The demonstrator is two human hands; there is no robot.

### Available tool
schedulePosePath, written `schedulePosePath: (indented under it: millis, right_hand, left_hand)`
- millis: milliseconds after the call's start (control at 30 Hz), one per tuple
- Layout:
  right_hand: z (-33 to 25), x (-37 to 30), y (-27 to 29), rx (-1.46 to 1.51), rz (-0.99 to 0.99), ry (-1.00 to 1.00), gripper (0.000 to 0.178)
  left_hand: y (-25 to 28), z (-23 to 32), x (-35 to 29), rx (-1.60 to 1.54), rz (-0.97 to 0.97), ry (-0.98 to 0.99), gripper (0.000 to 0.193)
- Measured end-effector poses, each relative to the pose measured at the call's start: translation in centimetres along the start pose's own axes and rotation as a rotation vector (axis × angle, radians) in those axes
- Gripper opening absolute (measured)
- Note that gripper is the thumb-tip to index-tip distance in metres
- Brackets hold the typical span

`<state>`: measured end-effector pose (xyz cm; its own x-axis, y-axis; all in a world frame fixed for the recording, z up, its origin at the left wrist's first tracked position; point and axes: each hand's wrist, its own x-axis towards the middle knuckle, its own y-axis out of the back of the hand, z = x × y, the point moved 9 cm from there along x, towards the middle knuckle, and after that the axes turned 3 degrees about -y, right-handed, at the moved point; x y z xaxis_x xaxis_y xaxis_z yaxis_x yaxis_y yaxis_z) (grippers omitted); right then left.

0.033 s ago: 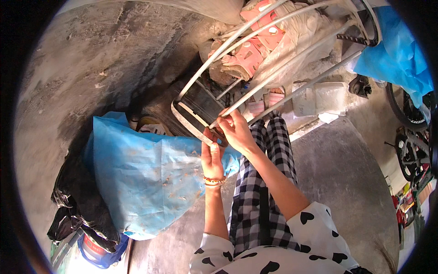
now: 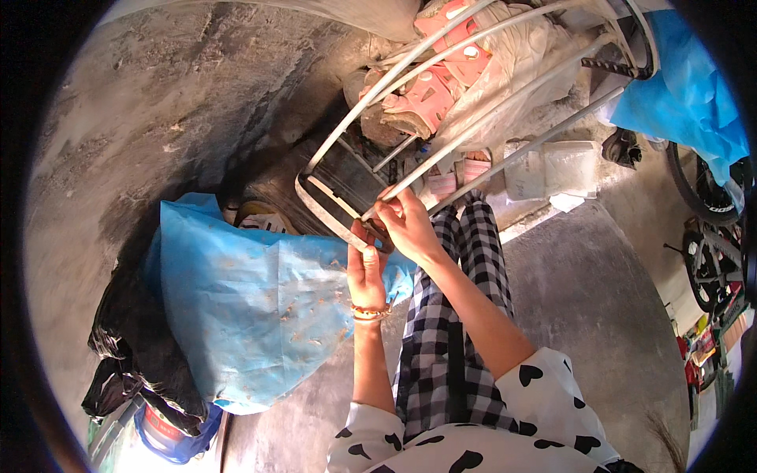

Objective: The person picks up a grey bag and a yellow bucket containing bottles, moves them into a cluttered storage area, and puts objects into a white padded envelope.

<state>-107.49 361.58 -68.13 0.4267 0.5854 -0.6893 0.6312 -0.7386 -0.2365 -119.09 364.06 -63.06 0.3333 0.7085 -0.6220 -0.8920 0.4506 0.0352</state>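
Together, hands (image 2: 407, 229) (image 2: 367, 277) on metal frame (image 2: 432, 164), blue sack (image 2: 256, 303), contents unclear

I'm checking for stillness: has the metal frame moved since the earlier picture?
No, not in any visible direction: the metal frame sits the same against the grey wall in both pictures.

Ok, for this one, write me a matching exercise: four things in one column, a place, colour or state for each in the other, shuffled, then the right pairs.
Things
1. frame
2. bracelet
3. trousers
4. black bag

Descriptions
A. black-and-white checked
B. left of a blue sheet
C. held at its near end by the left grip and right grip
D. gold-coloured

Pairs: 1-C, 2-D, 3-A, 4-B
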Motion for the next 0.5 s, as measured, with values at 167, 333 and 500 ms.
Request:
schedulePosePath:
  millis: [167,333,500]
  right_hand:
    - [1.3,0.4,0.5,0.063,0.024,-0.107,0.013]
    - [-4.1,-0.9,3.3,-0.136,0.081,0.045,0.017]
    - [-12.3,1.5,8.6,-0.43,0.175,0.245,0.009]
  left_hand:
    - [-0.7,0.5,0.2,0.039,-0.008,0.0,0.052]
    - [-0.2,0.5,-0.2,0.059,0.039,0.026,0.052]
    - [-0.5,1.7,0.4,-0.018,-0.014,-0.162,0.056]
